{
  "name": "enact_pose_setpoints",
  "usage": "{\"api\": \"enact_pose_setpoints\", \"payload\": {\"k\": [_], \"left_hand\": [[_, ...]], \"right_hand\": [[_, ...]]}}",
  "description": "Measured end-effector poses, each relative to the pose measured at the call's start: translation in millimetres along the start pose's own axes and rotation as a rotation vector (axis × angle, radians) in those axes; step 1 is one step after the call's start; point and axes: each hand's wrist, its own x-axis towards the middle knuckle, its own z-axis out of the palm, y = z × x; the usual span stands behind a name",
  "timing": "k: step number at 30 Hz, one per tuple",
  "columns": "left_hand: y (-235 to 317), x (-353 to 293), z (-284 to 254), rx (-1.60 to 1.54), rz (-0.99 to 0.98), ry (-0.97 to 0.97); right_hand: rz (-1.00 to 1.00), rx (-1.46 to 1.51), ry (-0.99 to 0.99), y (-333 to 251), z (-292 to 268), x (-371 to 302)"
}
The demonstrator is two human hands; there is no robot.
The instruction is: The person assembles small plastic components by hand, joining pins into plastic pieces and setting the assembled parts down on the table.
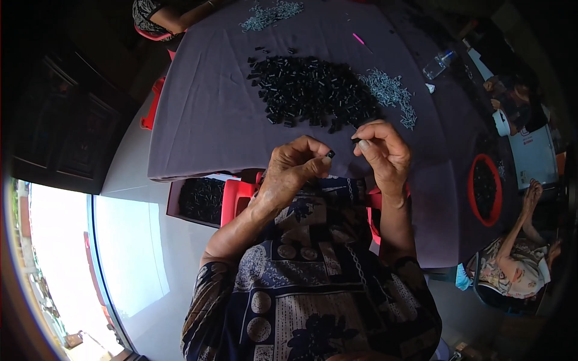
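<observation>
Just past the near edge of the table, both my hands are raised close together, a small gap between them. My left hand [295, 167] pinches a small black plastic piece [330, 154] between thumb and forefinger. In the fingertips of my right hand [385, 153] is another small dark piece [356, 141], partly hidden by the thumb. Right beyond my hands spreads a large heap of black plastic pieces [310, 87]. At its right side lies a pile of small silvery metal parts [388, 91].
A purple-grey cloth [205, 114] covers the table. A second silvery pile [271, 13], a pink pen-like tool [359, 38] and a clear bottle [438, 64] are farther off. A red basin [471, 189] and a box of black pieces [201, 198] flank me. Other people sit around the table.
</observation>
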Motion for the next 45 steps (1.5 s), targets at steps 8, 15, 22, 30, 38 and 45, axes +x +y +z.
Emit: {"api": "enact_pose_setpoints", "payload": {"k": [8,15,22,30,38,45], "left_hand": [[-2.5,-1.0,-26.6,-0.002,-0.002,0.006],[-7.1,-8.5,-11.7,-0.083,-0.074,-0.024],[6.6,-19.5,-33.1,-0.021,-0.008,-0.067],[10.4,-19.7,-46.3,-0.11,-0.085,-0.186],[-2.8,-14.1,-37.5,-0.122,-0.098,-0.183],[-9.6,-11.5,-33.0,-0.303,-0.282,-0.239]], "right_hand": [[0.153,0.005,0.179,19.6,3.2,-5.1],[0.121,0.053,-0.084,6.6,18.9,-11.5],[0.035,0.017,-0.147,6.4,46.9,-13.3],[-0.05,0.036,-0.212,12.9,51.2,-12.0],[-0.071,0.036,-0.292,14.4,36.3,-14.4],[-0.21,0.033,-0.375,18.9,25.2,-19.6]]}}
